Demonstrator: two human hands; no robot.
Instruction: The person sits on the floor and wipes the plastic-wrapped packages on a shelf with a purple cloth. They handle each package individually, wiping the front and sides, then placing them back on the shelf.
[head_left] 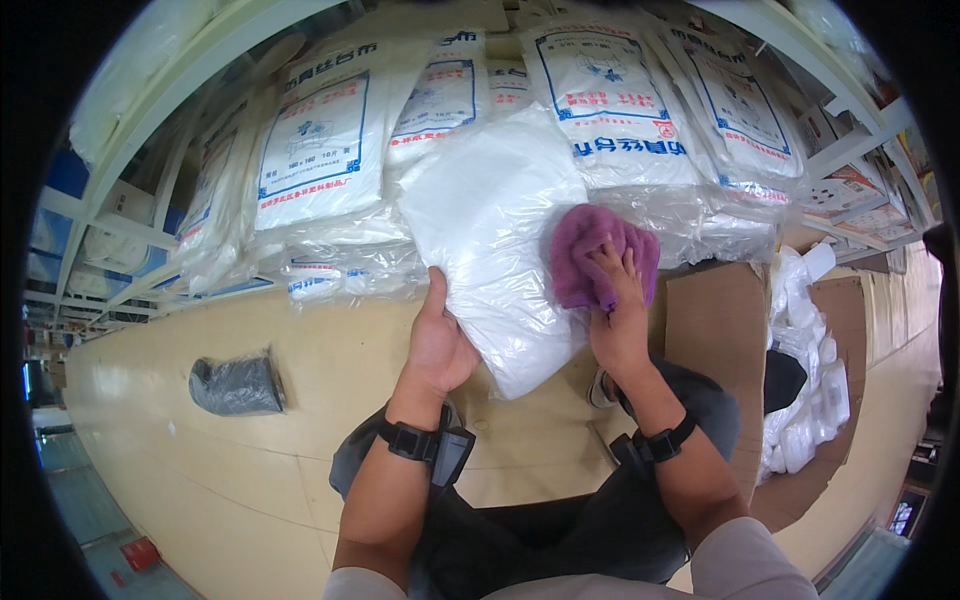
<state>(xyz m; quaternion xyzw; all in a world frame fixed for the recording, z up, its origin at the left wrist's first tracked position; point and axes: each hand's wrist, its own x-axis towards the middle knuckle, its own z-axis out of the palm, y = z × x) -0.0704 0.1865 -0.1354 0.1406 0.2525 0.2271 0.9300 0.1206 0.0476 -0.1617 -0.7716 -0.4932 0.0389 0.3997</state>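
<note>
A white, plastic-wrapped package (pixel 505 240) lies tilted in front of me, its far end against the stacked packs. My left hand (pixel 440 345) grips its left edge, with the thumb along the side and the fingers partly hidden underneath. In my right hand (pixel 622 300) is a fluffy purple cloth (pixel 585 255), bunched under the fingers at the package's right side. The cloth covers part of that edge. Black straps with small devices circle both my wrists.
Printed white plastic packs (pixel 318 140) fill the shelf ahead, between white metal posts. An open cardboard box (pixel 715 350) with white plastic-wrapped items (pixel 800 400) stands at the right. A dark grey wrapped bundle (pixel 237 385) lies on the tan floor (pixel 200 470) at the left.
</note>
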